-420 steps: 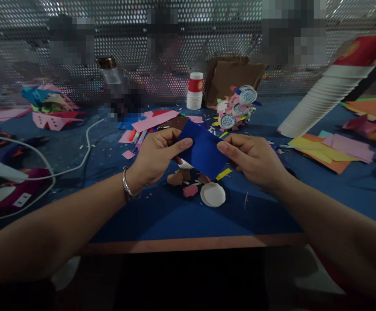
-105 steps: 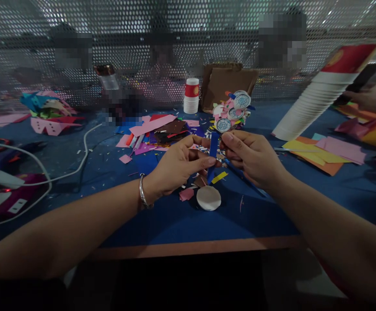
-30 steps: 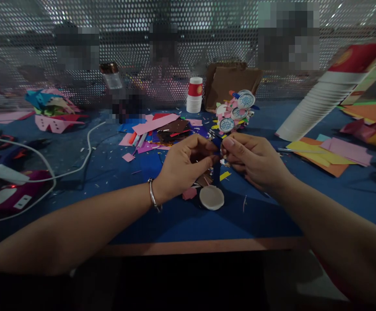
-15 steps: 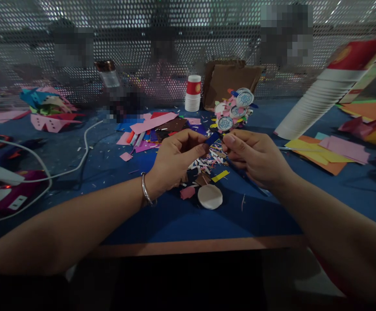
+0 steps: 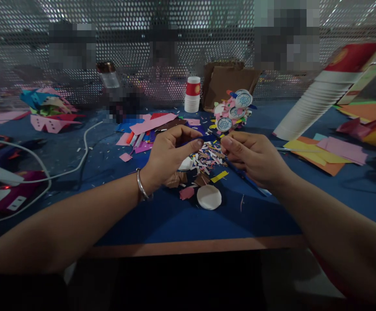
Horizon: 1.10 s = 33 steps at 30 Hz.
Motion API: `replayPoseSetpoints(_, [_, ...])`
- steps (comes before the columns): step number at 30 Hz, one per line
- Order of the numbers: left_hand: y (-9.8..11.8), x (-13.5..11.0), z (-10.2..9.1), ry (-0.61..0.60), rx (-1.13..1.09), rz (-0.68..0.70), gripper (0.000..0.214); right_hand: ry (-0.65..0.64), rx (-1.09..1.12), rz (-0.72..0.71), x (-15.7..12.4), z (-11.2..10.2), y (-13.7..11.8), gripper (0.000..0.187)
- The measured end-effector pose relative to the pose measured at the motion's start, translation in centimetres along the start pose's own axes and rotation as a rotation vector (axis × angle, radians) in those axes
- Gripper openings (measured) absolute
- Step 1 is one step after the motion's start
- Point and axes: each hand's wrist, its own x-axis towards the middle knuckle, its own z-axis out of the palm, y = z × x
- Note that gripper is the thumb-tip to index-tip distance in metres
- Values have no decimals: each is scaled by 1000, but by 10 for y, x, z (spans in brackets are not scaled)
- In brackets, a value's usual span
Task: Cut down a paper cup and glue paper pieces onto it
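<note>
My left hand (image 5: 171,153), with a silver bangle at the wrist, pinches a narrow blue paper strip (image 5: 210,138). The fingers of my right hand (image 5: 252,155) are closed at the strip's other end; the exact grip is partly hidden. Below my hands lies a heap of small paper snippets (image 5: 207,157). A white paper disc (image 5: 209,197) sits nearer to me, beside a pink scrap (image 5: 187,193) and a yellow strip (image 5: 219,176). Just beyond my right hand stands a colourful paper piece with round patterned discs (image 5: 235,112).
A tall stack of paper cups (image 5: 320,95) leans at the right near coloured sheets (image 5: 320,151). A shorter cup stack (image 5: 192,95) and brown cardboard (image 5: 229,84) stand behind. Left are a white cable (image 5: 86,147), a purple device (image 5: 13,190) and paper pieces (image 5: 155,125).
My left hand has moved slightly left and down, away from my right hand. The blue strip now looks thinner and more stretched out between them.
</note>
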Motion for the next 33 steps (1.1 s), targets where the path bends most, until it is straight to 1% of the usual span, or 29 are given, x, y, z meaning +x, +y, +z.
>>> replayPoseSetpoints(4, [2,5,-6,-15,40,6,23,-9,-8,-2,1,-1,2,67])
replayPoseSetpoints(8, [7,8,-9,-50,51,-73,25,0,-50,-10,2,-5,6,64])
replayPoseSetpoints(12, [11,10,-8,-87,5,-104,24,20,-40,0,3,-7,6,67])
replayPoseSetpoints(17, [12,7,-5,-56,-66,-207,31,57,38,58,5,-5,4,68])
replayPoseSetpoints(20, [14,4,-3,-54,-59,-219,33,81,55,59,6,-4,4,69])
replayPoseSetpoints(22, [14,2,-1,-73,-62,-220,33,90,63,51,6,-4,5,69])
replayPoseSetpoints(25, [14,-2,1,-136,-84,-255,31,86,52,46,6,-4,7,67])
replayPoseSetpoints(28, [10,-4,1,-168,-121,-304,40,74,21,43,6,-5,8,65])
replayPoseSetpoints(30, [6,-3,0,-151,-126,-252,50,81,10,42,6,-4,8,66])
replayPoseSetpoints(33, [3,1,-2,-102,-66,-53,50,99,10,41,7,-3,7,70])
